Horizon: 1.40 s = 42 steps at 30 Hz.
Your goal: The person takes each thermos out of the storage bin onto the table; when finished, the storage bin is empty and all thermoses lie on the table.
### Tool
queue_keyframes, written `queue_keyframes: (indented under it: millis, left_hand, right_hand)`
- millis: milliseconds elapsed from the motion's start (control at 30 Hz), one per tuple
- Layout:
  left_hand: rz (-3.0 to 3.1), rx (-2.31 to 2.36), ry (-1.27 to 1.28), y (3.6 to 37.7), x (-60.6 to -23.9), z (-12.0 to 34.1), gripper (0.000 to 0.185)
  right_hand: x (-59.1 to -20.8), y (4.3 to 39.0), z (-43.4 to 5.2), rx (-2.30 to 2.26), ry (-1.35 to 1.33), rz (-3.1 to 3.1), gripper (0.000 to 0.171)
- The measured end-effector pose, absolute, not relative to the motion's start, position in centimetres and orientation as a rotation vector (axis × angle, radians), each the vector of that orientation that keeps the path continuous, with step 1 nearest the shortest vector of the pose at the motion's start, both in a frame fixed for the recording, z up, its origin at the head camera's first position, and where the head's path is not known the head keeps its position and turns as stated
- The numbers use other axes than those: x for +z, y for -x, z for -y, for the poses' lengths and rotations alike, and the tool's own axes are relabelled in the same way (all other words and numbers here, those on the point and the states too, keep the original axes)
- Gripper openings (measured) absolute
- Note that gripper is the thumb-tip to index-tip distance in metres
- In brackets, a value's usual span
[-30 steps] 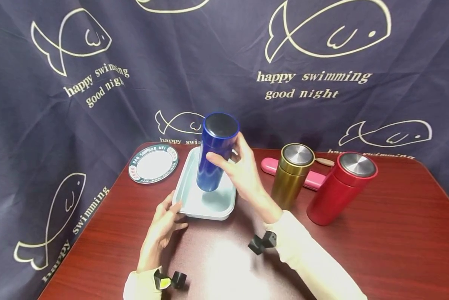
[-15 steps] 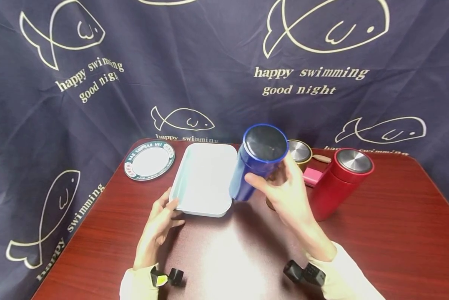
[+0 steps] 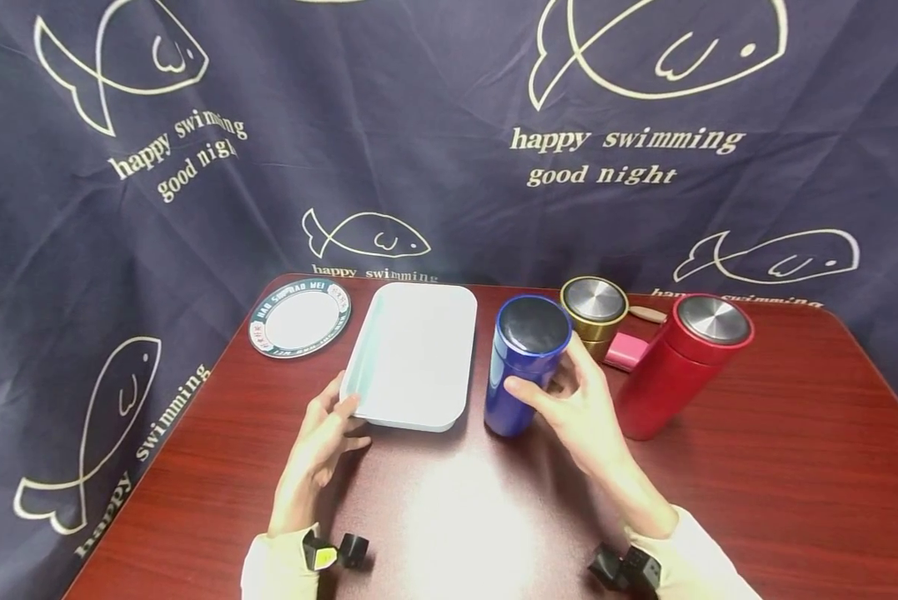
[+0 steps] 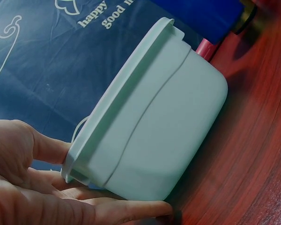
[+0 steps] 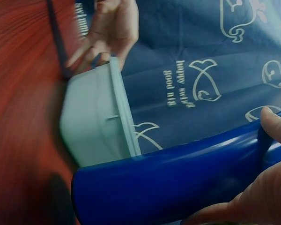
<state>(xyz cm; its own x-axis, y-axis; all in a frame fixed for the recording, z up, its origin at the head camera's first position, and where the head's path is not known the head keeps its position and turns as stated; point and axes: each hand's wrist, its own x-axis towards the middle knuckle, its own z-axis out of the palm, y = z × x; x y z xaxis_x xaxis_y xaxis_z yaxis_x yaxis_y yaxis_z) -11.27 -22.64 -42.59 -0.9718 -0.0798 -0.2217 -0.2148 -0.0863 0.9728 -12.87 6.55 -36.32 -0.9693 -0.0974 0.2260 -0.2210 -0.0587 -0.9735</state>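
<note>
Nearest, the left hand holds the near left corner of the pale tray, thumb on the rim and fingers along its wall. The right hand has its grip wrapped round the blue canister, which stands upright on the surface just right of the tray (lid on). Beyond stand a red canister and a gold canister; a round plate lies at the far left corner.
</note>
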Motion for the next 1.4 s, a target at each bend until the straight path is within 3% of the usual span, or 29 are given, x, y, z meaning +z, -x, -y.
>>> queue_keyframes:
  millis: [267, 1000, 1400]
  left_hand:
    - [-2.055, 2.216, 0.342, 11.3, -42.6, 22.6, 0.059]
    - [-2.072, 2.183, 0.356, 11.2, -42.2, 22.3, 0.061]
    - [-2.08, 2.164, 0.399, 11.2, -42.2, 22.1, 0.062]
  right_hand:
    - [-38.1, 13.5, -6.2, 2.127, -0.317, 2.206, 0.077]
    - [-38.1, 13.6, -6.6, 1.866, -0.356, 2.442, 0.074]
    - [-35.4, 12.9, -7.4, 2.023, -0.473, 2.273, 0.084]
